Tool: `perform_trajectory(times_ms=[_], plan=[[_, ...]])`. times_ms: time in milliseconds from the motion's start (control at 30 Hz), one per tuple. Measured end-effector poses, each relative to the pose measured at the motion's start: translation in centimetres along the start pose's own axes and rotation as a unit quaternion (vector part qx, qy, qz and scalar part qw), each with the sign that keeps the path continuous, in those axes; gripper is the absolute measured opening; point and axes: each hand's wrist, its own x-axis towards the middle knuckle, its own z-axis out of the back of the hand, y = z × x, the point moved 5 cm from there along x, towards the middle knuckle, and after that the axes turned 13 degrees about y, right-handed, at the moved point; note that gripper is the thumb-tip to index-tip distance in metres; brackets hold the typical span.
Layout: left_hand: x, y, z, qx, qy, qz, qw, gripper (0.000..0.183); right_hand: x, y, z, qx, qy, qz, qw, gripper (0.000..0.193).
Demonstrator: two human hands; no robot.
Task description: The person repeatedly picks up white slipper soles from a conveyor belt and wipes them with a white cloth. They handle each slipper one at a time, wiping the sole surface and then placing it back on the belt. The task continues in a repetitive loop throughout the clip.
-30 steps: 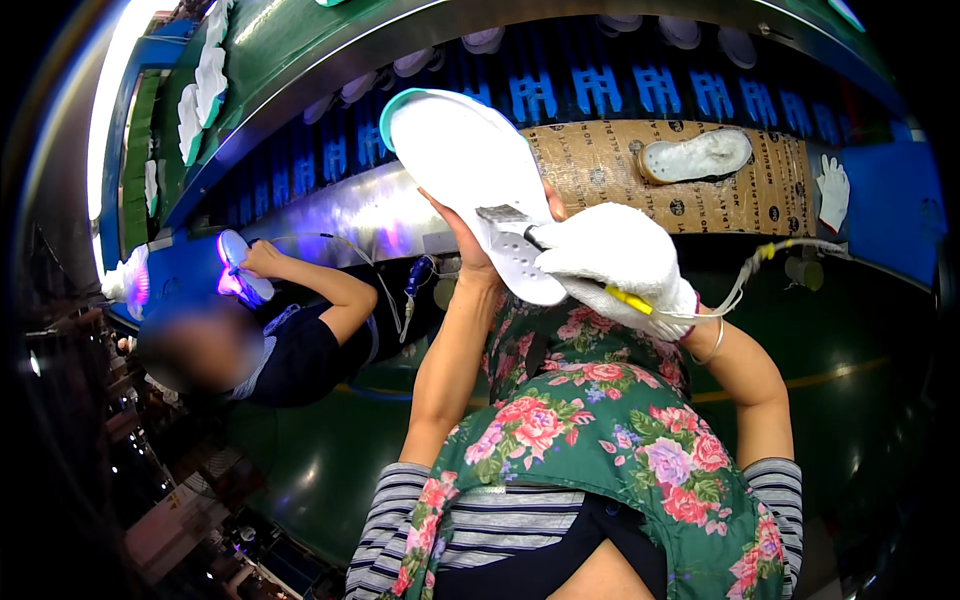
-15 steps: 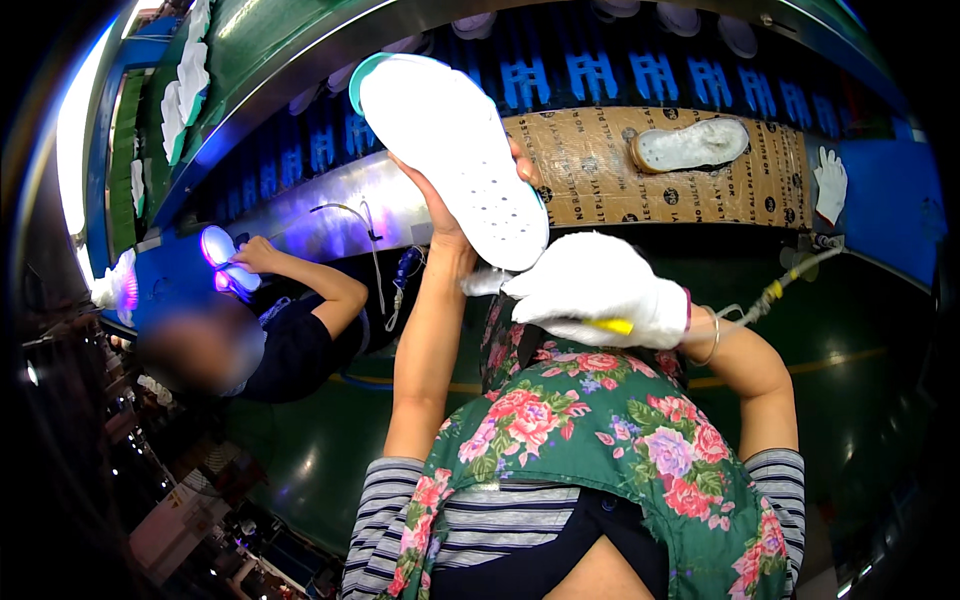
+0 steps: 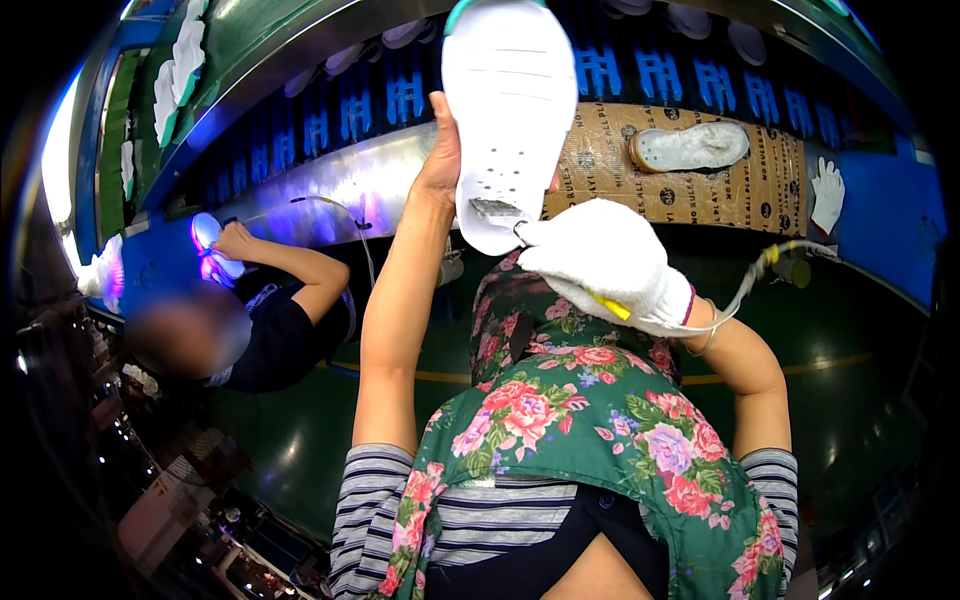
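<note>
A white shoe sole (image 3: 508, 95) with a teal edge at its far end is held up in my bare left hand (image 3: 440, 160). The thumb lies along the left side, and a fingertip shows at the right side. My right hand (image 3: 600, 255), in a white knitted glove, is closed around a brush (image 3: 495, 209). The brush's thin bent neck comes out at the fingertips. Its flat greyish head lies on the near end of the sole, below the small dark holes. A piece of yellow shows under the gloved palm.
A pale tube with yellow tape (image 3: 770, 254) trails from my right wrist. Beyond lies a cardboard-covered bench (image 3: 600, 175) with another sole (image 3: 692, 147) and a white glove (image 3: 827, 195). Blue holders (image 3: 657, 75) line the conveyor. At left, a co-worker (image 3: 285, 330) handles a lit sole.
The sole has moved right and away from me and stands more upright. The brush, previously blurred beside the sole, now lies on its near end.
</note>
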Motion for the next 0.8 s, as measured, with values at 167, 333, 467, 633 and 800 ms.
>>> perform_trajectory(times_ms=[167, 333, 467, 633, 800], plan=[[0.6, -0.5, 0.7, 0.065, -0.028, 0.075, 0.995, 0.099, 0.3, 0.6, -1.0, 0.019, 0.044, 0.008, 0.999, 0.028], [0.9, -0.4, 0.4, 0.179, -0.046, 0.138, 0.973, 0.080, 0.1, -0.3, 0.4, 0.062, -0.007, 0.007, 0.998, 0.029], [2.2, -0.5, -1.2, 0.306, -0.037, 0.262, 0.914, 0.069, -0.2, -0.7, -2.9, 0.046, 0.174, -0.056, 0.982, 0.020], [2.8, -1.2, -3.5, 0.389, -0.051, 0.366, 0.844, 0.078, 0.2, -0.5, 0.1, 0.026, -0.015, 0.019, 0.999, 0.026], [3.2, -1.4, -2.8, 0.529, -0.058, 0.381, 0.756, 0.091, 0.8, 0.0, 0.0, 0.020, 0.087, 0.008, 0.996, 0.031]])
